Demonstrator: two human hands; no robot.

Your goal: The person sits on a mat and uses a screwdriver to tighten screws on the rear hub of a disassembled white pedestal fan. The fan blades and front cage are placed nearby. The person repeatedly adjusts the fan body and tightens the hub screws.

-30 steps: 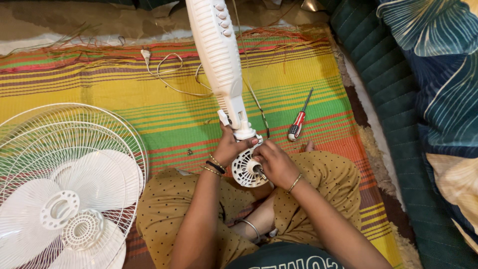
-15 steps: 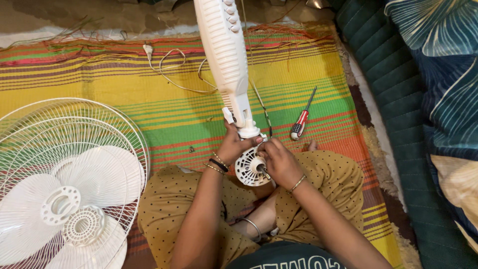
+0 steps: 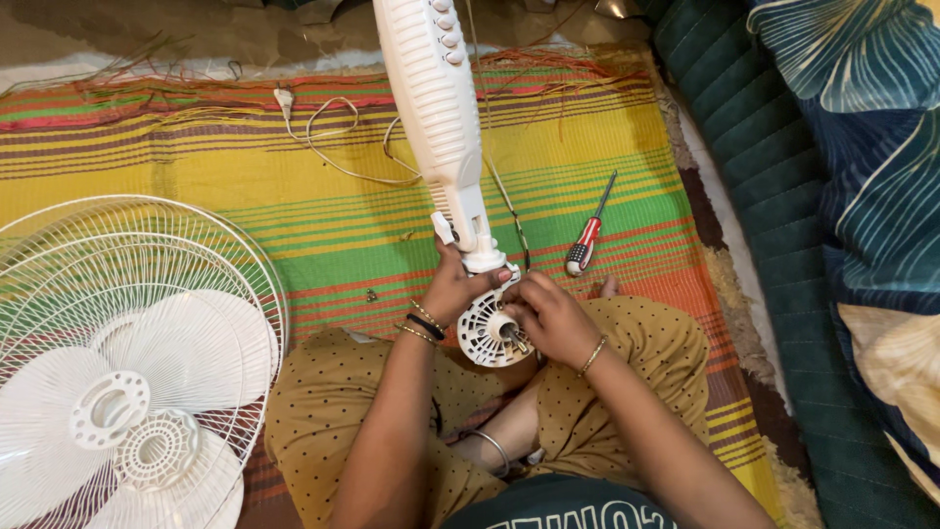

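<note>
I sit cross-legged on a striped mat with a white fan body (image 3: 436,108) stretched away from me. Its round motor housing (image 3: 488,338) with a short shaft rests over my lap. My left hand (image 3: 456,287) grips the neck just above the housing. My right hand (image 3: 548,318) is pressed against the housing's right side, its fingers curled at the shaft. Whether they pinch a small part is hidden.
A red-handled screwdriver (image 3: 587,235) lies on the mat to the right. The white fan grille (image 3: 137,294) and blades (image 3: 108,411) lie at left. A white power cord (image 3: 333,137) loops behind. A small screw (image 3: 370,294) sits on the mat. A dark green cushion (image 3: 783,176) borders the right.
Both hands stay on the motor housing with only slight finger shifts. The view has drifted a little.
</note>
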